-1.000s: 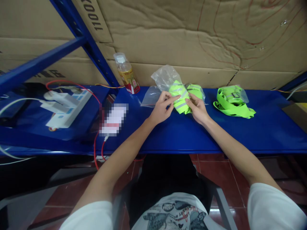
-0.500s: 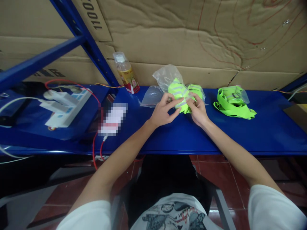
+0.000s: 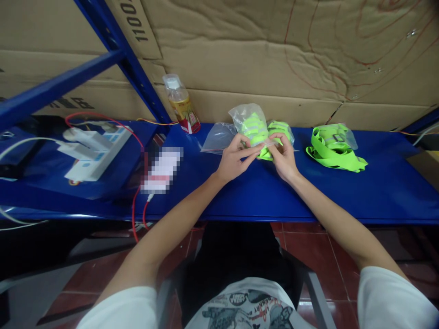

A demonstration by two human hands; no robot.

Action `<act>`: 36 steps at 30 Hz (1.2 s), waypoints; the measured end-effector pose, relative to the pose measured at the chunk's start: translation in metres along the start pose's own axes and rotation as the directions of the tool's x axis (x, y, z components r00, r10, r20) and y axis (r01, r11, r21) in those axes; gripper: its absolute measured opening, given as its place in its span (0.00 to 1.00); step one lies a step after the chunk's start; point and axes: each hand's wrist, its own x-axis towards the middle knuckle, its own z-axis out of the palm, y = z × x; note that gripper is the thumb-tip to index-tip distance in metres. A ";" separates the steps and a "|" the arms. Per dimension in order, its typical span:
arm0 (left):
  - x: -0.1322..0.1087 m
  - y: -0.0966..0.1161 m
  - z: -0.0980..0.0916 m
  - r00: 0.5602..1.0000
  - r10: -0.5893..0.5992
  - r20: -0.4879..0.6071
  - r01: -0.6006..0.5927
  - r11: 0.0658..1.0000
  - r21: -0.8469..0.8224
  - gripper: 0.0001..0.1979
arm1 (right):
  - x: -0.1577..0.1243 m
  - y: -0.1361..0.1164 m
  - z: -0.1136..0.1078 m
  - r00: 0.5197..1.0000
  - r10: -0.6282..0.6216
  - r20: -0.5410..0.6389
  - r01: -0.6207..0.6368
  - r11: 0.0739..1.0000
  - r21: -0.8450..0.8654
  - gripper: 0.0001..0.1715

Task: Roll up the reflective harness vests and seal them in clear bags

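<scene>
Between my hands, a folded neon-yellow bundle with silvery reflective bands (image 3: 254, 125) sits mostly inside a clear plastic bag (image 3: 242, 113). Its lower end sticks out at the bag's mouth. My left hand (image 3: 233, 159) pinches the bag's mouth from the left, its fingers stretched along the edge. From the other side my right hand (image 3: 283, 159) grips the same edge between thumb and fingers. Just behind my right hand lies another bagged neon bundle (image 3: 281, 129). A flat clear bag (image 3: 216, 136) rests behind my left hand.
Farther right on the blue table (image 3: 267, 201) are loose neon straps with a buckle (image 3: 338, 157), partly in a bag. A drink bottle (image 3: 183, 107), a phone (image 3: 163, 171) on a red cable and a power strip (image 3: 98, 155) stand or lie left. Cardboard (image 3: 240, 59) lines the back.
The clear bag now covers more of the neon bundle, and its closed end has shifted right and down. My fingers have come to the bag's mouth, near the bundle's lower end.
</scene>
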 end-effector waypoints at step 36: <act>0.016 0.013 -0.023 0.956 -0.256 -0.142 0.282 0.936 0.212 0.22 | 0.004 -0.036 -0.015 0.983 -0.009 0.182 -0.033 0.974 0.224 0.34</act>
